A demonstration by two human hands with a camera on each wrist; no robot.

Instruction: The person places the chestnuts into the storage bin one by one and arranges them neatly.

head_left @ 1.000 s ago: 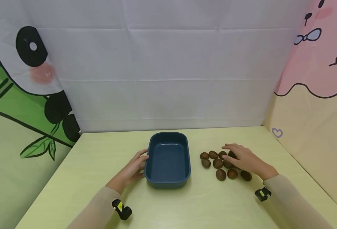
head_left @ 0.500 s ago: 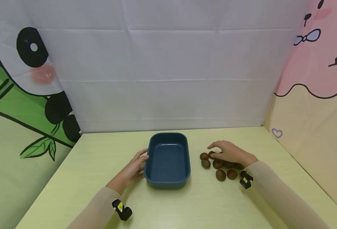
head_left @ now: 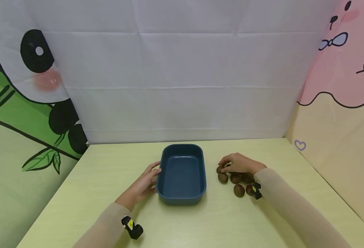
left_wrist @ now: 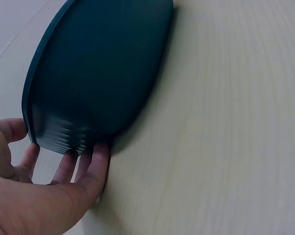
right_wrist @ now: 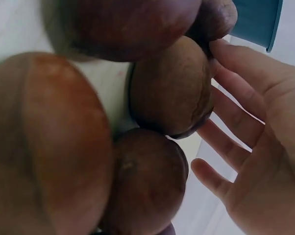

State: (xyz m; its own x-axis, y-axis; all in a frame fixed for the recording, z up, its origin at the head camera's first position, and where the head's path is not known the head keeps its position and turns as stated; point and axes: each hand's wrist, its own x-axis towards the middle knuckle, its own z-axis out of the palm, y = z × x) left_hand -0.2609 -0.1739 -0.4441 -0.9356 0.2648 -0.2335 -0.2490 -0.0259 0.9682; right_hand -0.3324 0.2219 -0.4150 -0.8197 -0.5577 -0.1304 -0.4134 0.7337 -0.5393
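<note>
A dark blue rectangular tub (head_left: 180,201) stands upright on the table. My left hand (head_left: 141,186) rests against its left side, fingers spread along the outer wall (left_wrist: 54,139). To the right of the tub lie several brown chestnuts (head_left: 239,190), grouped close together. My right hand (head_left: 239,163) reaches over the back row, thumb and forefinger pinching the leftmost chestnut (head_left: 220,169). In the right wrist view the thumb meets that chestnut (right_wrist: 221,19), and the other fingers extend behind the nearer ones. Hand and sleeve hide part of the group.
The pale yellow-green table (head_left: 107,172) ends at a white cloth backdrop (head_left: 185,86), with cartoon-printed sheets at both sides. A small black camera sits on each wrist, the right one (head_left: 256,190) overlapping a front chestnut.
My right hand has moved left across the chestnuts to the leftmost one of the back row, and its thumb and forefinger have closed in. My left hand and the tub have stayed put.
</note>
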